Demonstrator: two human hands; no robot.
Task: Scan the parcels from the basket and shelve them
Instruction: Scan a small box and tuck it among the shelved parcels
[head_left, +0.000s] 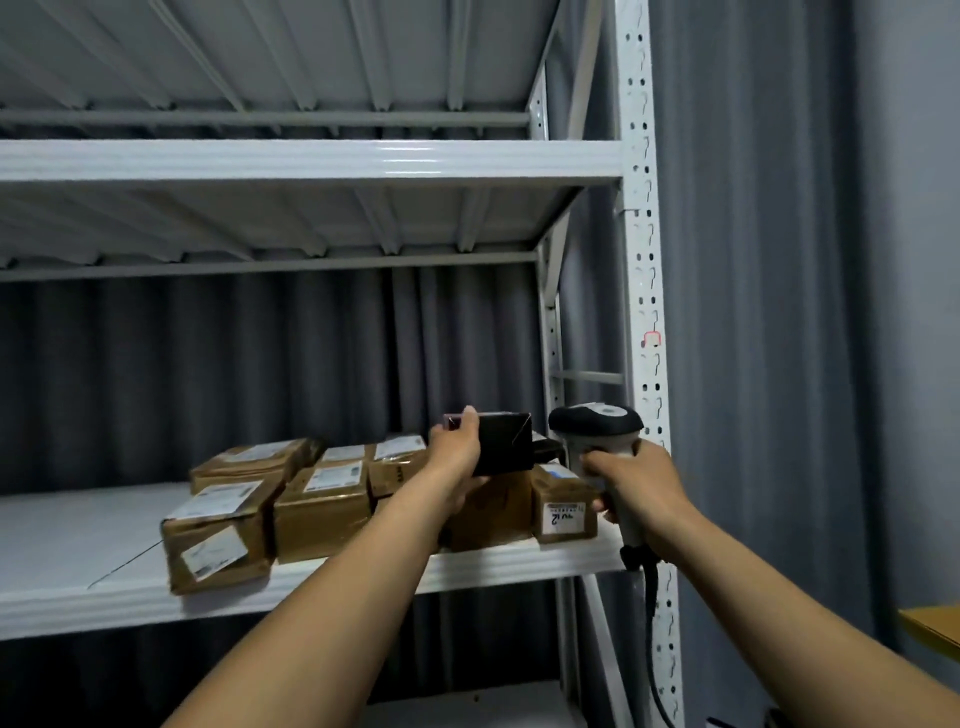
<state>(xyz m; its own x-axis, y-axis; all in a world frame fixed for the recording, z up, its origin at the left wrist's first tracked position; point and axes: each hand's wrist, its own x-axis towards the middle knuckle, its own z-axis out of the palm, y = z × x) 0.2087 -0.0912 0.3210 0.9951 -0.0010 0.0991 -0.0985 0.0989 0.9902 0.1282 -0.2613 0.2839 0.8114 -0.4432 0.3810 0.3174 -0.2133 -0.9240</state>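
Note:
My left hand (457, 457) grips a small black parcel (506, 444) and holds it above the brown cardboard parcels (322, 504) at the right end of the white shelf (78, 545). My right hand (636, 488) grips the handle of a grey and black barcode scanner (595, 423), whose head sits just right of the black parcel. A black cable (652, 623) hangs from the scanner's handle. The basket is out of view.
Several brown boxes with white labels crowd the right half of the shelf; its left half is bare white board. A white perforated upright (644, 260) stands right of my hands. Grey curtains hang behind. A yellow edge (932, 629) shows at far right.

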